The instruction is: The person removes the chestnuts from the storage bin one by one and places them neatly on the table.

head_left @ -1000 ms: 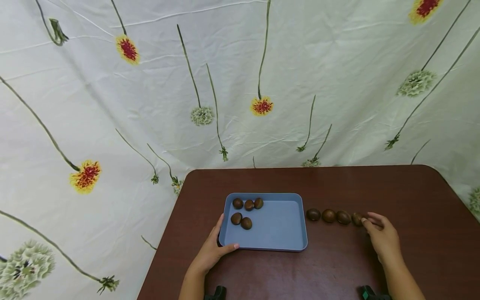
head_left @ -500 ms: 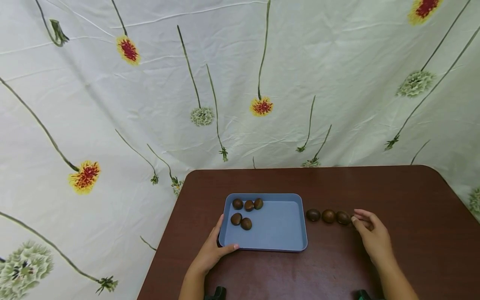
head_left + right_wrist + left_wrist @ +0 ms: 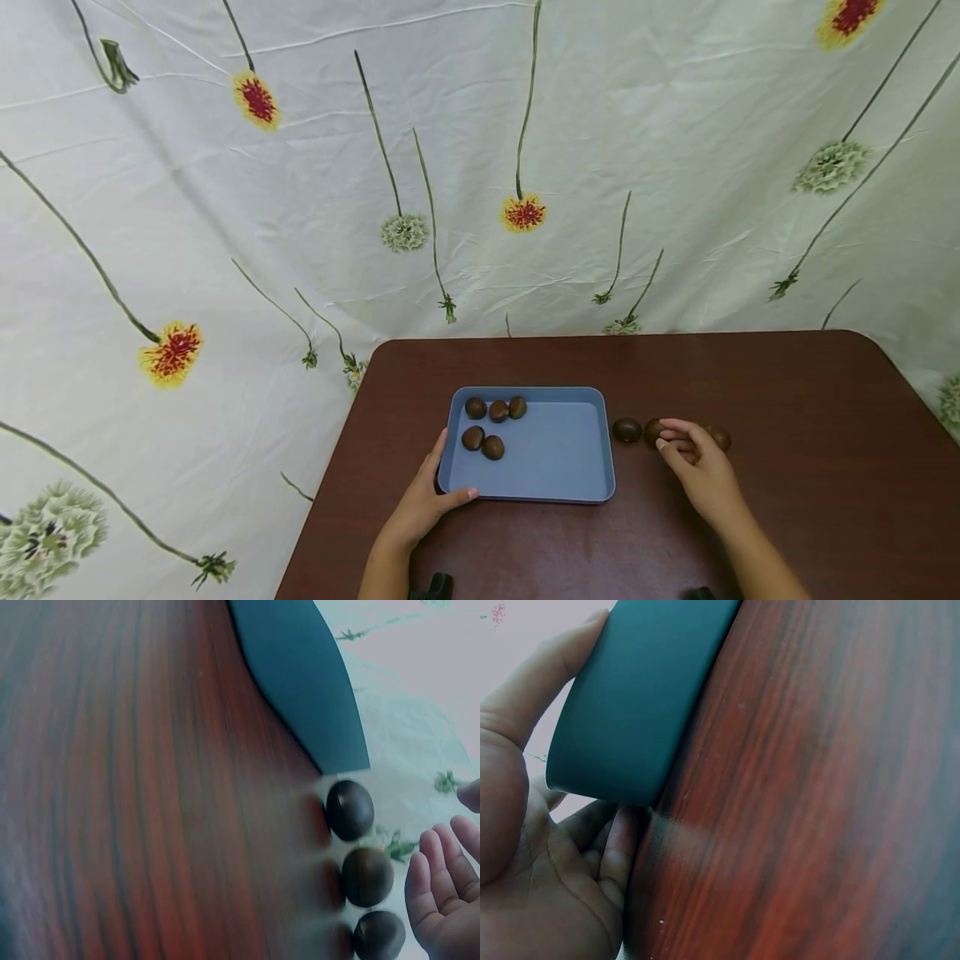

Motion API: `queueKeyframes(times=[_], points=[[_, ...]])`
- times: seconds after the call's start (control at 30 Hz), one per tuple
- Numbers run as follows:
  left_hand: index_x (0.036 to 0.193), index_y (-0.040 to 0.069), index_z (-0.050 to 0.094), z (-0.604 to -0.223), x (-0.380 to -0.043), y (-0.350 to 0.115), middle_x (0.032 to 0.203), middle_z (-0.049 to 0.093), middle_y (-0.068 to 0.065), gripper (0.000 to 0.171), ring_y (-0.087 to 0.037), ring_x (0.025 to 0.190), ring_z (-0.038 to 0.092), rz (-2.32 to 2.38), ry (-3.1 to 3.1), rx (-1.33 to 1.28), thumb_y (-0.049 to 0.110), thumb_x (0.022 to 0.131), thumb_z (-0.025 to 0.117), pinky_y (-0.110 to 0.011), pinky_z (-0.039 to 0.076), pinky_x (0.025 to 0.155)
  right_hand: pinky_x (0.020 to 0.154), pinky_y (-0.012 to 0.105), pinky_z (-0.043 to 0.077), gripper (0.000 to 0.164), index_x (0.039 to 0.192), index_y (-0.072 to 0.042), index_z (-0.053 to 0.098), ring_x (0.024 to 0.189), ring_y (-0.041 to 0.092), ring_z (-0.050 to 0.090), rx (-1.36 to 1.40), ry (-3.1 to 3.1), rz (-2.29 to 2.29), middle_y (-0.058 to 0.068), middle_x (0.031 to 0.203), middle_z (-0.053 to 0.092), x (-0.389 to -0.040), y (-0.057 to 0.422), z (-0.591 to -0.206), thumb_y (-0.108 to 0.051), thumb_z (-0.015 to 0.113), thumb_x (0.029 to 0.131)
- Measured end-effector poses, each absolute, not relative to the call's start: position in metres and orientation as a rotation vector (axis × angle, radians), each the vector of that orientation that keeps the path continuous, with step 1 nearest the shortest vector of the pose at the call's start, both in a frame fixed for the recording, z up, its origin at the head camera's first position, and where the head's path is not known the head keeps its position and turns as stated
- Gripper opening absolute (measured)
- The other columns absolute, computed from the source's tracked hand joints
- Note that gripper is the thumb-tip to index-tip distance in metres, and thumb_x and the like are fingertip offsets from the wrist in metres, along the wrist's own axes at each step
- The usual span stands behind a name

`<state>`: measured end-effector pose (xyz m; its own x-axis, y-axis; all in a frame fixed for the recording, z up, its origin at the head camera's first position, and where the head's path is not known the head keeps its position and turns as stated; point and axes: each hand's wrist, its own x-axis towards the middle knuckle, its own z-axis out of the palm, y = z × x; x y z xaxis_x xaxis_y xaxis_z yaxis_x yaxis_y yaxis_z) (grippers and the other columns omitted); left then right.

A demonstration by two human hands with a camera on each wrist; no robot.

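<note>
My left hand point(image 3: 420, 500) grips the near left corner of a blue tray point(image 3: 551, 467). Its thumb lies over the near rim; in the left wrist view curled fingers point(image 3: 619, 855) reach below the tray wall point(image 3: 645, 697). Several round brown nuts, chestnut-like point(image 3: 492, 447), lie in the tray's left half. More sit in a row right of the tray, beginning with a dark nut point(image 3: 627, 430). My right hand point(image 3: 701, 475) hovers over this row, partly hiding it. In the right wrist view, its fingers point(image 3: 442, 877) are apart from the nuts point(image 3: 367, 877), with nothing seen between them and the thumb.
The dark red-brown table point(image 3: 525, 550) carries the tray and the nut row. A white cloth with printed flowers point(image 3: 450, 167) hangs behind the table's far edge. Black wrist gear point(image 3: 431, 587) shows at the bottom edge.
My right hand has moved left along the row, from the rightmost nut to over the middle. The rightmost nut shows again behind it. The left hand and tray have stayed still.
</note>
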<state>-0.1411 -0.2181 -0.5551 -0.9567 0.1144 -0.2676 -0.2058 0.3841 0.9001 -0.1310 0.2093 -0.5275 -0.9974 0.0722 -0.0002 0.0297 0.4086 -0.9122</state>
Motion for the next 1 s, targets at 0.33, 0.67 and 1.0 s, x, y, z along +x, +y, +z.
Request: queueKeyframes(times=[0.33, 0.67, 1.0], points=[[0.163, 0.037, 0.012, -0.554, -0.140, -0.217, 0.167, 0.020, -0.014, 0.115, -0.038, 0.143, 0.037, 1.585, 2.358, -0.097, 0.032, 0.078, 0.089, -0.063, 0.032, 0.110, 0.084, 0.016, 0.051, 0.032, 0.128, -0.004, 0.063, 0.099, -0.002, 0.059, 0.136, -2.548, 1.667, 0.012, 0.117, 0.065, -0.133, 0.177, -0.533, -0.018, 0.066, 0.100], [0.163, 0.038, 0.011, -0.553, -0.140, -0.217, 0.168, 0.017, -0.015, 0.115, -0.042, 0.147, 0.032, 1.554, 2.369, -0.114, 0.035, 0.079, 0.088, -0.067, 0.031, 0.110, 0.085, 0.026, 0.054, 0.035, 0.125, -0.012, 0.066, 0.101, 0.021, 0.064, 0.389, -2.576, 1.579, 0.010, 0.113, 0.066, -0.142, 0.139, -0.528, -0.006, 0.074, 0.092], [0.163, 0.037, 0.011, -0.549, -0.139, -0.215, 0.168, 0.015, -0.015, 0.115, -0.042, 0.148, 0.029, 1.546, 2.370, -0.120, 0.033, 0.079, 0.088, -0.068, 0.029, 0.111, 0.090, 0.032, 0.055, 0.039, 0.131, -0.007, 0.063, 0.111, 0.025, 0.062, 0.554, -2.716, 1.607, 0.010, 0.121, 0.063, -0.148, 0.104, -0.528, -0.009, 0.073, 0.093]])
